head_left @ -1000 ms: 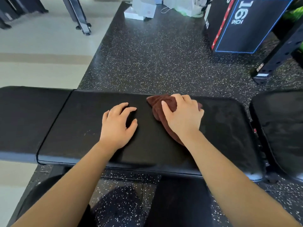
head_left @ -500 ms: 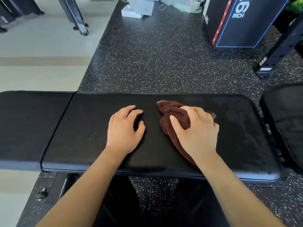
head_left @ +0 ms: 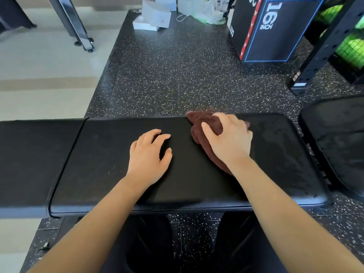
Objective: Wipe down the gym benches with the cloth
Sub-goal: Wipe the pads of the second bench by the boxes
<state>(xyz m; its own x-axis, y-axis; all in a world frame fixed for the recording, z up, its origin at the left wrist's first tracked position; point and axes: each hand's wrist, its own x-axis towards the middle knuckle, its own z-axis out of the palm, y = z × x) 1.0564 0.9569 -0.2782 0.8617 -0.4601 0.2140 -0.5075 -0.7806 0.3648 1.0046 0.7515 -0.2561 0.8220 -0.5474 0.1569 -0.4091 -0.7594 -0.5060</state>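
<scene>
Two bare hands rest on a black bench pad. The left hand lies flat on the pad with its fingers a little apart and bent, and it holds nothing. The right hand sits just beside it, on top of a brown cloth. Its fingers are spread wide and press down on the cloth; they do not look curled around it. The cloth is bunched up and lies on the pad under the right palm. One end of it pokes out past the fingertips and reaches the far edge of the pad, and the other end shows near the wrist. The pad to the right of the right hand looks dull and streaky. To the left of the left hand, a seam splits this pad from another black pad that touches it. Past the right hand, off the end of the pad, sits one more black padded seat. Beyond both hands lies a black floor mat with white specks. Far past the right hand stands a dark box with "16 INCH" on it. Far past the left hand lie some white boxes, and a pale floor spreads out to the left.
</scene>
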